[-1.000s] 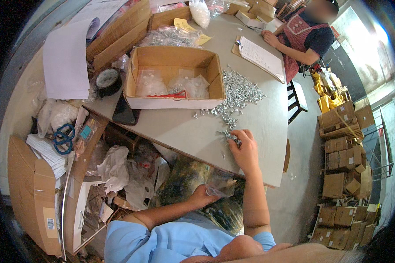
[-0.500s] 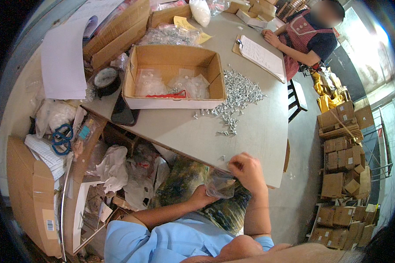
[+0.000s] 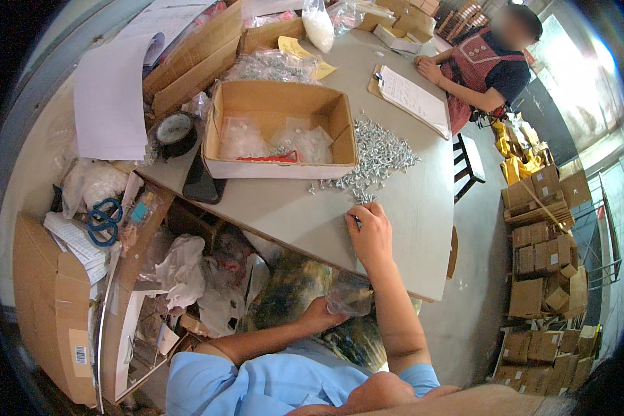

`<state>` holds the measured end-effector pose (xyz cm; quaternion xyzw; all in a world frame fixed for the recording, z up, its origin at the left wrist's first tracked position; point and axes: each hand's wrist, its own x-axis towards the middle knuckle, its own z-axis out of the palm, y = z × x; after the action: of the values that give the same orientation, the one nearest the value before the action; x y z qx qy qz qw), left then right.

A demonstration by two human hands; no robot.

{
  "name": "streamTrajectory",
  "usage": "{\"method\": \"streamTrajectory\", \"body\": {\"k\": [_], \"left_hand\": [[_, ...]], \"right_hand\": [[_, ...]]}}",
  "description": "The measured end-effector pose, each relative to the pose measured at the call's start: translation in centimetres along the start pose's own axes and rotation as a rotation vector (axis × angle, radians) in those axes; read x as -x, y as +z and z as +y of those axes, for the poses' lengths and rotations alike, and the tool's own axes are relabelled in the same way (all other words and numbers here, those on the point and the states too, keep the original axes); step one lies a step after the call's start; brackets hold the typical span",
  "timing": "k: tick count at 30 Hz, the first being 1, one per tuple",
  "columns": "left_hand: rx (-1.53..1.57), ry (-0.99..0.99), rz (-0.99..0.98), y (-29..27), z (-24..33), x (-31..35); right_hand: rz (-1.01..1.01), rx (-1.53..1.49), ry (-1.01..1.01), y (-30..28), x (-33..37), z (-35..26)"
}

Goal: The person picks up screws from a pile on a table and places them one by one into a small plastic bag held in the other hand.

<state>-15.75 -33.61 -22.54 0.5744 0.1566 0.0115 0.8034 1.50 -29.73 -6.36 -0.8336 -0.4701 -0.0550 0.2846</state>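
My left hand (image 3: 320,316) grips a clear plastic bag (image 3: 349,298) below the table's near edge, its mouth turned up toward the tabletop. My right hand (image 3: 371,232) rests over the table at the near tip of a loose pile of small silver screws (image 3: 388,149). Its fingers are drawn together, and a bit of metal that looks like screws shows between thumb and fingertips. Beyond the pile's left side stands an open cardboard box (image 3: 281,170) holding small clear bags and a red strip or handle.
A clipboard (image 3: 416,104) with paper lies at the far right, near a seated person (image 3: 489,62) in a checked apron. Left of the box are a black phone (image 3: 204,182) and a tape roll (image 3: 176,134). Blue-handled scissors (image 3: 105,222) lie further left. Stacked cartons (image 3: 537,263) stand at the right.
My right hand has moved away from the bag's mouth, forward across the table to the near edge of the screw pile. My left hand still holds the bag at nearly the same spot.
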Motion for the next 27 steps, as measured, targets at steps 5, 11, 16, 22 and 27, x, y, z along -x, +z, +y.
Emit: {"method": "streamTrajectory", "body": {"k": [5, 11, 16, 22, 27], "left_hand": [[0.001, -0.036, -0.017, 0.2, 0.4, 0.1], [-0.049, 0.041, 0.015, 0.1, -1.6, -0.5], [-0.028, 0.022, -0.007, 0.1, 0.9, 0.2], [-0.056, 0.056, 0.047, 0.3, 1.3, 0.5], [-0.067, -0.105, 0.017, 0.1, 2.9, 0.4]], "right_hand": [[-0.043, -0.059, 0.073, -0.3, 0.5, 0.4], [-0.19, -0.089, 0.057, -2.0, 2.0, 0.6], [-0.36, -0.137, -0.019, -4.3, 5.1, -0.9], [-0.317, -0.21, 0.136, -4.2, 2.9, 1.4], [-0.004, -0.082, 0.182, -1.9, 0.3, 3.3]]}}
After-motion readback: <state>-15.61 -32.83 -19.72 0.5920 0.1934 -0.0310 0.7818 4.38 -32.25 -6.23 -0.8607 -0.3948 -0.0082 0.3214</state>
